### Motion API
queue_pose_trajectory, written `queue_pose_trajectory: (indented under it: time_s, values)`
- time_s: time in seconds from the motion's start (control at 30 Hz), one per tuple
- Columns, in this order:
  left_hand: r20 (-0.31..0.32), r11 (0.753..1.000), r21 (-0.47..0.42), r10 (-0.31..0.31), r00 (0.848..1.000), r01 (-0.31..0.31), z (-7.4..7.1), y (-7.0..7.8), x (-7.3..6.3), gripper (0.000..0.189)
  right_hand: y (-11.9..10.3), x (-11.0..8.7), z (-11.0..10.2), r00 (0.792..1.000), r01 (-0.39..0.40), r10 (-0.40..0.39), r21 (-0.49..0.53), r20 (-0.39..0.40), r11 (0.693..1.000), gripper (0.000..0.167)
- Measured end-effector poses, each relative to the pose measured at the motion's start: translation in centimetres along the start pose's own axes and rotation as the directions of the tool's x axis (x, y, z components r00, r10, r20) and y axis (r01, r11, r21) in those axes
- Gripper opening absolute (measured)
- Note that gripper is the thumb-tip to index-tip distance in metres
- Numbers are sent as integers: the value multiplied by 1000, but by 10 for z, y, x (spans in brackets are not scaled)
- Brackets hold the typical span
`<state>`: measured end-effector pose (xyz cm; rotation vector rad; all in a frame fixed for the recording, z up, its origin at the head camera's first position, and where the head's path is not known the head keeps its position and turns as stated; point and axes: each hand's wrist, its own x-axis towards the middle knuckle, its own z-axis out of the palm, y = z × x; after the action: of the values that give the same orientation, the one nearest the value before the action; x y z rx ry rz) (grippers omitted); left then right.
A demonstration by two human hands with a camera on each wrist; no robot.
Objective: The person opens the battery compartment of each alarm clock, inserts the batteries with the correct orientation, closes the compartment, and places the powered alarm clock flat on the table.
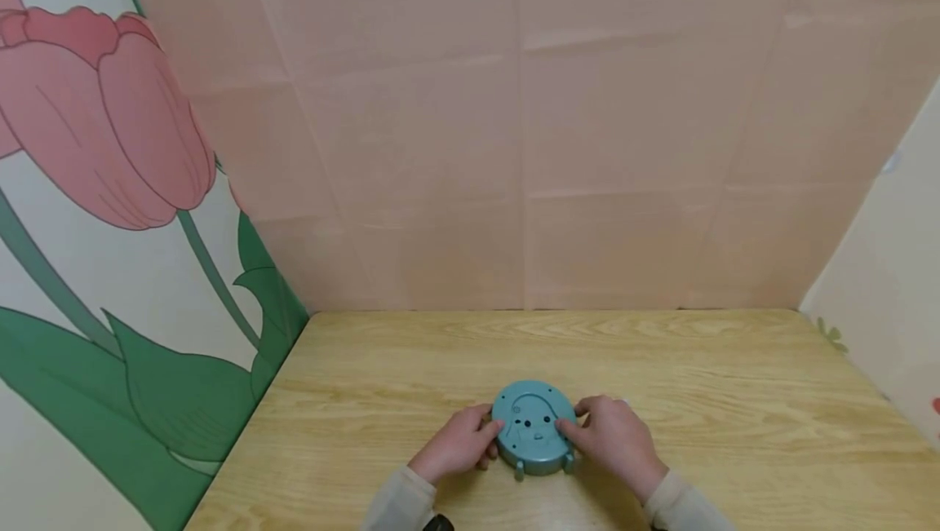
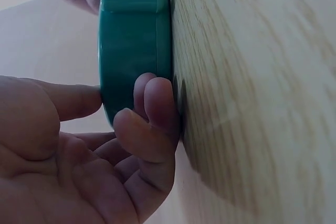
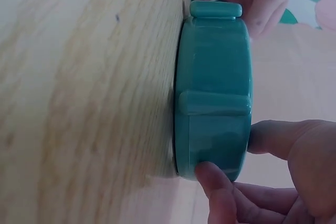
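A round teal plastic case (image 1: 530, 451) that looks like a small alarm clock seen from the back lies flat on the wooden table. Its upper face has several dark holes and a curved ridge, and two stubby feet stick out on the near side. My left hand (image 1: 457, 443) grips its left edge, thumb on the upper rim and fingers curled at the side wall. Opposite, my right hand (image 1: 618, 438) holds the right edge, its thumb over the face. In the right wrist view, the smooth side wall (image 3: 218, 59) shows both feet. The underside is hidden against the table.
The light wood table (image 1: 367, 384) runs back to a wall covered with a creased pinkish sheet (image 1: 514, 148). A painted tulip wall (image 1: 110, 123) borders the left side, and a pale wall (image 1: 896, 270) the right.
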<state>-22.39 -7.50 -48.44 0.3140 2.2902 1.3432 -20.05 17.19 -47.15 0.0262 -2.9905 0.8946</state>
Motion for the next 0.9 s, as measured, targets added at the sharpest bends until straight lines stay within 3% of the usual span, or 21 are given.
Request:
queue_pose_trajectory:
  time_s: [0.2, 0.3, 0.4, 0.5, 0.73, 0.9]
  values:
    - [-9, 1000, -1, 14, 1000, -14, 0, 0, -1, 49, -1, 1, 4, 994, 64, -71, -77, -84, 995, 54]
    - [-4, 1000, -2, 24, 1000, -24, 0, 0, -1, 48, -3, 2, 9, 989, 106, -111, -55, -102, 993, 45]
    - [8, 1000, 3, 23, 1000, -23, -1, 0, -2, 46, -5, 4, 14, 985, 152, -152, -8, -84, 988, 25]
    - [14, 1000, 7, 21, 1000, -21, -2, 0, -2, 45, -5, 5, 16, 979, 194, -192, 34, -66, 980, 16]
    - [12, 1000, 8, 9, 1000, -9, 0, -2, 0, 47, -2, 6, 16, 950, 311, -310, 70, -23, 948, 16]
    - [6, 1000, 6, 13, 1000, -13, 0, -4, 1, 49, -4, 7, 15, 938, 345, -347, 80, 9, 935, 17]
